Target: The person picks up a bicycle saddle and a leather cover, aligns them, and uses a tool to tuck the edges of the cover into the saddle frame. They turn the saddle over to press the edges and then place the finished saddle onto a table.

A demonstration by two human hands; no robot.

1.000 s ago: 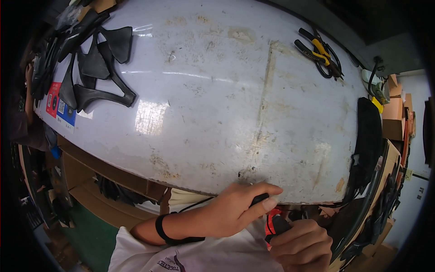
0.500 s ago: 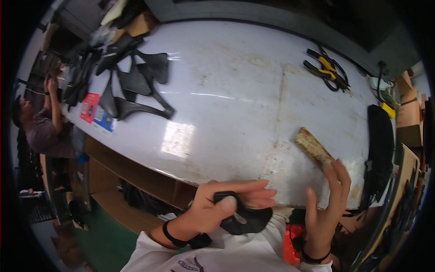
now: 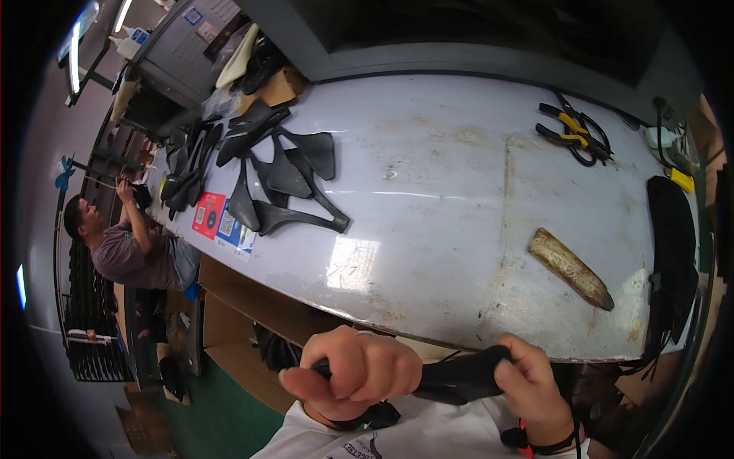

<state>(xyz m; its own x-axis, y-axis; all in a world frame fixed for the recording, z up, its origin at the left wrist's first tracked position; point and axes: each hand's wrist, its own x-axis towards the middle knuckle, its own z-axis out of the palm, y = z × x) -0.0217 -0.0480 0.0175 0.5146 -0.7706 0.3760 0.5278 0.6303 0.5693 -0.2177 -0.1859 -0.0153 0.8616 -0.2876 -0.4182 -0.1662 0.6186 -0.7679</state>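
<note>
worn grey workbench, green floor

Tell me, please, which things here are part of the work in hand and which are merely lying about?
In hand:
- black flexible piece, gripped by left hand and right hand

Lying about:
- pile of black cut pieces
- pliers
- brown tapered tool
- red and blue cards

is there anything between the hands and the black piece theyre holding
Nothing visible does. The left hand is closed around one end of the black piece and the right hand grips the other end, both in direct contact, below the edge of the worktable.
</note>
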